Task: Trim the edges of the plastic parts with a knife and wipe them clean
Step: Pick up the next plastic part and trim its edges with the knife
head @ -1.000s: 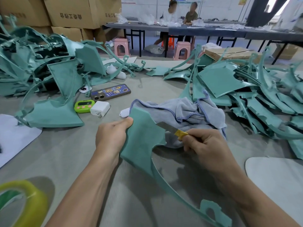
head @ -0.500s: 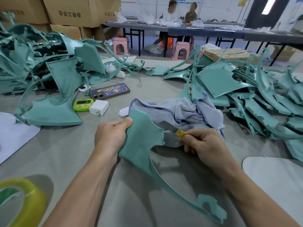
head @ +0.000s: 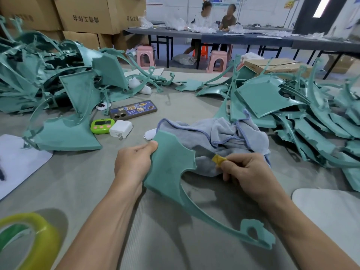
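1. The left hand (head: pixel 134 162) grips the part (head: pixel 169 168) at its upper left edge. The thumb lies on the front face and the other fingers are curled behind it.
2. The part is a green plastic panel, held nearly upright above the grey surface (head: pixel 175 106), in the middle of the view. A long thin curved arm runs from the panel down to the right and ends in a small tab with a hole.
3. The right hand (head: pixel 247 172) pinches the knife (head: pixel 210 154) at its yellow handle, fingers curled tight. The blade points left, with its tip at the pointed right corner of the part. I cannot tell if it touches the edge.
4. The cloth (head: pixel 224 133), grey-blue and crumpled, lies on the surface just behind the part and the knife.
5. More green parts lie in a left pile (head: pixel 58 78) and a right pile (head: pixel 292 114), well apart from each other.
6. Near the left pile lie a phone (head: pixel 133 110), a green timer (head: pixel 100 125) and a white charger (head: pixel 120 128). The timer and the charger are just beside each other.
7. A yellow tape roll (head: pixel 29 240) is at the lower left corner, blurred.
8. In the back stand boxes (head: pixel 87 14), pink stools (head: pixel 146 56) and a long table where two persons sit.
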A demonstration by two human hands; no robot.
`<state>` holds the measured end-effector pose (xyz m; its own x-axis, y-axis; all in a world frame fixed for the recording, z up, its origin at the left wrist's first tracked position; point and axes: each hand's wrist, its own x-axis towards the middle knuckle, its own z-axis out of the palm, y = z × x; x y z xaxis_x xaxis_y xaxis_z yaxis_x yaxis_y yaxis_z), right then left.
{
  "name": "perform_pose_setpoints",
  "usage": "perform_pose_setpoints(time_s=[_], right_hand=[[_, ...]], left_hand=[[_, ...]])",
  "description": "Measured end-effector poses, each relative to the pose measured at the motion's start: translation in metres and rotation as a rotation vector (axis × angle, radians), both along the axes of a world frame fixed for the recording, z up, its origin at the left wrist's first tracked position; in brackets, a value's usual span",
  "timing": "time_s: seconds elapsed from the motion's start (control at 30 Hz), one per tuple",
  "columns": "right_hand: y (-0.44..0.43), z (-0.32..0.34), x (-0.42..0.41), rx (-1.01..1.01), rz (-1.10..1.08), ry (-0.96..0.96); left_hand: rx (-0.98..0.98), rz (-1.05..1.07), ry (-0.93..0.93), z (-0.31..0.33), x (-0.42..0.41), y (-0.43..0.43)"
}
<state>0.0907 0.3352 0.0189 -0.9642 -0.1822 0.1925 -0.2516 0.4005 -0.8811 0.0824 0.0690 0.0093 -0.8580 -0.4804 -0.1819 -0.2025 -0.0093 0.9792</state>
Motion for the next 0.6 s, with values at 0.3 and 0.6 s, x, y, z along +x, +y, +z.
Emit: perform_pose_setpoints(time_s=[0.3,0.6], right_hand=[[-0.006,-0.006,0.0,-0.024,-0.047,-0.036],[-0.008,-0.003,0.004,-0.015,0.008,-0.034]], left_hand=[[-0.066,0.056,-0.004,0.002,0.001,0.001],[-0.061,0.078,-0.009,0.003,0.002,0.002]])
